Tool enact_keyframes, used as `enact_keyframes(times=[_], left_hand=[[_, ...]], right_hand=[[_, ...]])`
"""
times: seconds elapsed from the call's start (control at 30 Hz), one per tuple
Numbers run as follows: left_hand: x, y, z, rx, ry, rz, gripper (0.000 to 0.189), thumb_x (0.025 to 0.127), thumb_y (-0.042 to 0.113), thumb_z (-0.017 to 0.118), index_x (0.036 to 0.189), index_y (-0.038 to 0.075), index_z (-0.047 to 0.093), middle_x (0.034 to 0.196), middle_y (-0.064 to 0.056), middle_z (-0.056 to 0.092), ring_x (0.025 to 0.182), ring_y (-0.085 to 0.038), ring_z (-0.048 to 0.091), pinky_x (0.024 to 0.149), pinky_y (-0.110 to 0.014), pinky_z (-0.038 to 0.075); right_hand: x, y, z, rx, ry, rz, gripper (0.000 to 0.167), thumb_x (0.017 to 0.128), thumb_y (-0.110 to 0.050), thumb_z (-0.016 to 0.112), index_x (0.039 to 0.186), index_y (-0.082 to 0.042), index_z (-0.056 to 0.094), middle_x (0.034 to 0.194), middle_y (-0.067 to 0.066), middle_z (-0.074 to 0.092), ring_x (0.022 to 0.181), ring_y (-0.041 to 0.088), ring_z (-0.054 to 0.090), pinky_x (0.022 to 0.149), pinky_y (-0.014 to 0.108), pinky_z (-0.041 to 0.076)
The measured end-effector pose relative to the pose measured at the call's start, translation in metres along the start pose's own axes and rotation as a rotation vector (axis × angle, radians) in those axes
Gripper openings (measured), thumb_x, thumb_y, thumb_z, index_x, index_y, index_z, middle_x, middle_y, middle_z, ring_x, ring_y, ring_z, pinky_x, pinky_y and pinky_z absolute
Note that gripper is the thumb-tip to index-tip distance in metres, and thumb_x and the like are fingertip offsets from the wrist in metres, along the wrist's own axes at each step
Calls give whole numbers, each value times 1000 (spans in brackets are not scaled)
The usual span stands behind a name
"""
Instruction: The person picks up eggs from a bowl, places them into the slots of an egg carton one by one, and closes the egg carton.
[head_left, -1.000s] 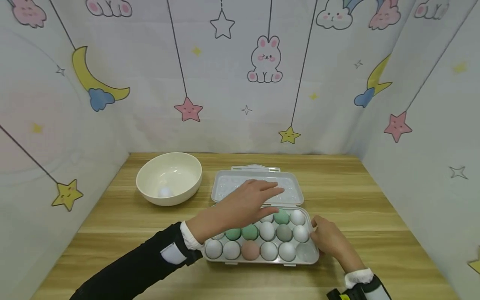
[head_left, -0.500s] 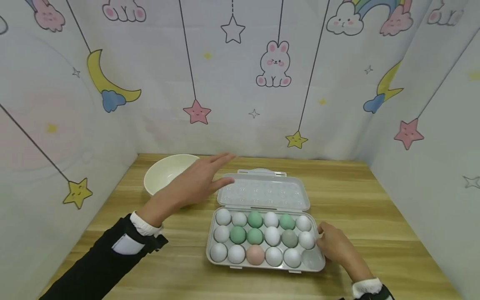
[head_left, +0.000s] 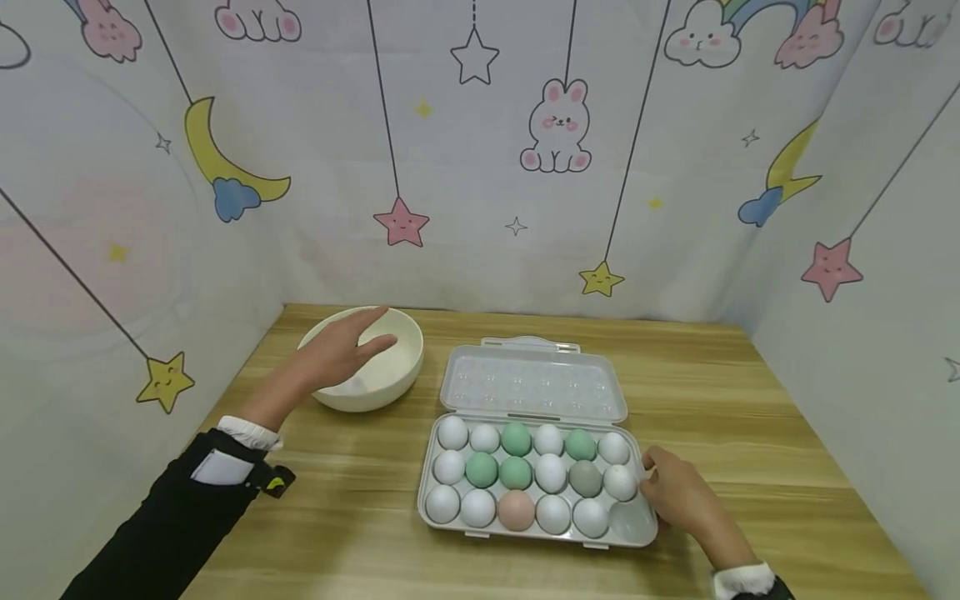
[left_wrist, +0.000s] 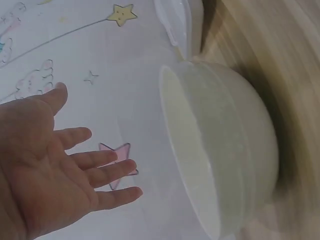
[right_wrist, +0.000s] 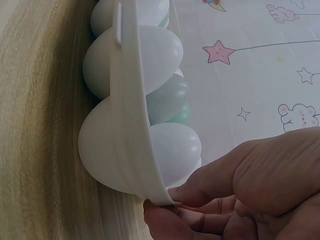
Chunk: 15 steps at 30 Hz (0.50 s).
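Observation:
My left hand (head_left: 341, 350) hovers over the cream bowl (head_left: 405, 367), fingers spread and nothing in them. In the left wrist view, this hand (left_wrist: 60, 165) is apart from the bowl (left_wrist: 240, 150), whose inside is mostly out of sight. The right hand (head_left: 678, 492) pinches the right end of a plastic egg carton (head_left: 633, 523). Up close in the right wrist view, thumb and finger grip the carton's rim (right_wrist: 145, 150). White eggs (head_left: 553, 514), several green eggs (head_left: 482, 470), a greyish egg (head_left: 586, 477) and a pinkish egg (head_left: 517, 510) sit in its cups; the front right cup is bare.
The carton's translucent lid (head_left: 534, 385) lies folded back behind the eggs. A wooden table (head_left: 360, 500) carries bowl and carton. Printed cloth walls (head_left: 480, 167) stand behind it and at both sides.
My left hand has moved left from above the carton to above the bowl, fingers still spread. The right hand keeps its grip on the carton's end. The head view has shifted slightly.

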<state>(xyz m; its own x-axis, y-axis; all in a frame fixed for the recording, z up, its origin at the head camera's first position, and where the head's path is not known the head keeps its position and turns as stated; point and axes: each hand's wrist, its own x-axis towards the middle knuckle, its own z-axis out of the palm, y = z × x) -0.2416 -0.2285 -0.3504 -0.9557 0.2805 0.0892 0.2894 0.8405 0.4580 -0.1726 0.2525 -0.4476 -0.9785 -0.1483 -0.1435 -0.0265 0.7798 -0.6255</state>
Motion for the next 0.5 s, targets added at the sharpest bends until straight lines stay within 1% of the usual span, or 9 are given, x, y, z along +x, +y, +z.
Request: enact_keyframes(times=[0.13,0.3,0.33,0.4,0.5], left_hand=[[2,-25,8,41,-30,-50,68,109,36,53,154,-11,35,156,-35,36,145,-51,32,118,-61,28],[7,-51,17,95,-97,-128,66,108,34,55,149,-15,39,151,-37,42,141,-53,37,116,-62,31],[8,-56,19,113,-112,-142,66,108,34,55,147,-17,41,149,-38,43,140,-53,39,115,-62,32],[11,-64,23,138,-142,-189,65,107,33,54,145,-18,42,147,-38,45,138,-54,40,114,-62,34],[15,-72,27,186,-176,-262,63,106,31,56,141,-20,46,143,-38,50,134,-53,46,111,-61,38]], right_hand=[[-1,-1,-1,0,4,-1,18,87,6,58,105,8,56,70,7,60,48,23,61,46,33,50],[-2,-1,-1,0,9,-1,18,87,6,58,105,8,56,71,7,60,48,23,61,45,33,50],[-2,-1,-1,0,10,-1,18,87,6,58,105,9,56,71,7,59,48,22,61,45,32,50],[-2,-1,-1,2,10,1,18,87,6,58,105,9,56,70,7,60,48,22,61,45,32,50],[-2,-2,-1,9,9,4,18,87,6,58,106,9,57,71,8,60,49,22,61,45,32,50]])
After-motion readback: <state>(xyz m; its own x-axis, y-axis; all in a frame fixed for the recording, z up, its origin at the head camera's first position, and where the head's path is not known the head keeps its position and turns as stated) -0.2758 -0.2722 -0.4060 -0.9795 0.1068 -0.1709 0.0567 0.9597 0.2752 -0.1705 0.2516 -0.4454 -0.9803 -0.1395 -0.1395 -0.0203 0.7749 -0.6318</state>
